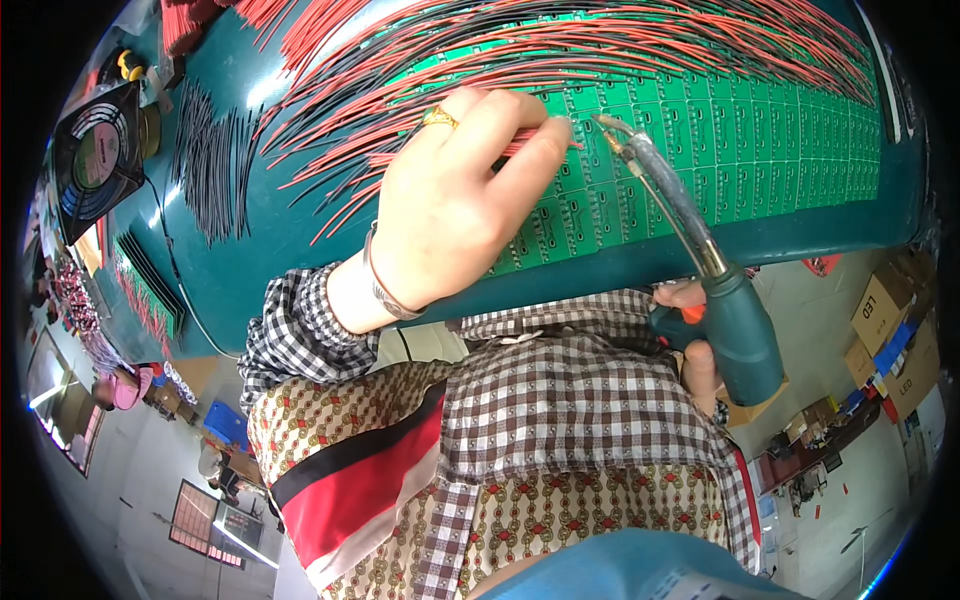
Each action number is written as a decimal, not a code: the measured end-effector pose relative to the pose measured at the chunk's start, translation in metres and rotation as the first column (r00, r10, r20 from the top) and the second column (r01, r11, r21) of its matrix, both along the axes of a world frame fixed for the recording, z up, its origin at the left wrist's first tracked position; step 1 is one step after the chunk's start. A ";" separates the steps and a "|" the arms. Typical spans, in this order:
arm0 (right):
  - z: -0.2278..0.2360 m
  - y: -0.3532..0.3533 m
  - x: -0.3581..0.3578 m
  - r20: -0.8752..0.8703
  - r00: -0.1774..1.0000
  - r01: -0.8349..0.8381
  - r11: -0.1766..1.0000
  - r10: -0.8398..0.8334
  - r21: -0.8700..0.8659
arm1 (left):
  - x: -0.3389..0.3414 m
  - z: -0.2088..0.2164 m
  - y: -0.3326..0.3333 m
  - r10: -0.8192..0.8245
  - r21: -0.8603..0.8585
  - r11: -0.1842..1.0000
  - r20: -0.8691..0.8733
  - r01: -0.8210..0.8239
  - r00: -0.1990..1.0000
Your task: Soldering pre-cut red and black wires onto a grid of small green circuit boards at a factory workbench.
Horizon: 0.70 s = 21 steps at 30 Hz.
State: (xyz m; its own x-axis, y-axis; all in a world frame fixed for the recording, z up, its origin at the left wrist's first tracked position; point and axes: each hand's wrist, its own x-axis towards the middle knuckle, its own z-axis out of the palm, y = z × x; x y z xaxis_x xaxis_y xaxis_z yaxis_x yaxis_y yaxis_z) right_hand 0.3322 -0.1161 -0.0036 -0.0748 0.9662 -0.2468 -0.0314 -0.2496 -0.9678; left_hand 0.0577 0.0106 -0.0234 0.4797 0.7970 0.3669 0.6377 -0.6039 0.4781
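Apparently, soldering step: left hand [440, 215] pinches thin red wires [516, 146] over the flat green circuit-board panel [750, 150].
Right hand [700, 365] grips dark-green soldering gun [742, 335]; next move likely needs steady tip contact.

Short dark capital lettering is legible on two brown cardboard boxes [885, 308] at right; print on the black fan's [97, 175] round label [100, 152] appears unreadable

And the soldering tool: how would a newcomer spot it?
Find the green circuit boards spread across the table. Off their near edge, right of centre, the right hand holds the soldering tool, pointing toward the left hand. Its dark green pistol body and long metal barrel set it apart from the thin red and black wires.
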 end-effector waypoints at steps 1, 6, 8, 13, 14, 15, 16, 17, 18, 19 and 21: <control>0.000 0.000 0.000 -0.001 1.000 0.000 1.000 0.000 0.000 | 0.000 0.000 0.000 0.000 0.000 1.000 -0.001 0.000 1.000; 0.002 -0.002 0.001 0.012 1.000 0.007 1.000 -0.007 0.014 | -0.001 0.001 0.003 -0.004 0.016 1.000 0.009 0.004 1.000; -0.002 -0.003 0.004 -0.017 1.000 -0.003 1.000 0.003 0.020 | 0.001 0.000 0.001 0.001 0.015 1.000 0.002 -0.002 1.000; -0.002 -0.004 0.009 -0.069 0.998 -0.012 1.000 0.013 0.013 | -0.004 0.001 0.001 0.000 -0.009 1.000 -0.007 0.000 1.000; -0.001 -0.004 0.010 -0.041 0.999 -0.035 0.999 0.036 0.016 | -0.007 0.000 0.003 -0.009 0.033 0.999 0.034 0.007 0.999; 0.000 -0.003 0.012 -0.013 0.998 -0.059 0.998 0.059 0.018 | -0.009 0.000 0.004 -0.019 0.075 0.997 0.076 0.013 0.997; 0.001 -0.003 0.012 -0.012 0.998 -0.055 0.998 0.055 0.020 | -0.007 0.007 0.005 0.010 0.118 0.993 0.106 -0.023 0.994; 0.003 -0.003 0.013 0.001 0.998 -0.056 0.998 0.056 0.009 | -0.003 0.007 0.004 0.007 0.119 0.993 0.107 -0.020 0.994; 0.004 -0.003 0.013 0.014 0.998 -0.057 0.998 0.057 -0.001 | 0.002 0.007 0.004 -0.008 0.085 0.996 0.107 -0.002 0.994; 0.006 0.000 0.015 0.010 0.998 -0.064 0.998 0.064 0.001 | 0.006 0.008 0.004 -0.012 0.052 0.999 0.102 0.007 0.995; 0.009 0.005 0.020 0.042 0.983 -0.175 0.982 0.178 -0.068 | 0.008 0.001 0.002 0.020 -0.040 0.999 -0.003 -0.020 1.000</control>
State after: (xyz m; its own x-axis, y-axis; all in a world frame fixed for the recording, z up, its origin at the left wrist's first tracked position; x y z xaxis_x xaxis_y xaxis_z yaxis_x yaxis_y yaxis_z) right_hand 0.3527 -0.1110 0.0051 -0.2291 0.9211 -0.3147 0.0641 -0.3083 -0.9491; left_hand 0.0655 0.0122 -0.0220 0.4647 0.8205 0.3328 0.6506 -0.5714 0.5002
